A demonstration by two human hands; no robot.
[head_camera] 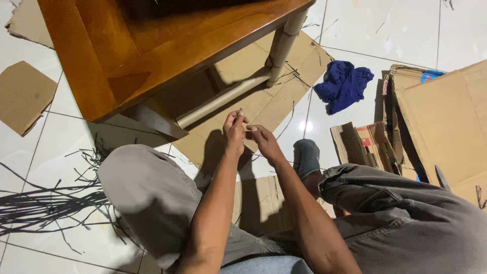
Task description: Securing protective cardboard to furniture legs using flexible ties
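Observation:
My left hand [235, 130] and my right hand [262, 140] meet in front of me, fingertips together, pinching a small thin dark strip [240, 110] whose upper end pokes above the left fingers. Both hands hover over flattened cardboard [264, 104] on the tiled floor, just below a wooden table [152, 40]. The table's legs [282, 43] and lower rail [218, 101] are wrapped in brown paper and tied with thin dark strips. I sit on the floor with grey trousers, knees to either side.
A loose pile of thin black strips [45, 203] lies on the tiles at left. A crumpled blue cloth [344, 83] sits right of the table. Folded cardboard boxes [436, 127] stack at the right; cardboard scraps [23, 96] lie at far left.

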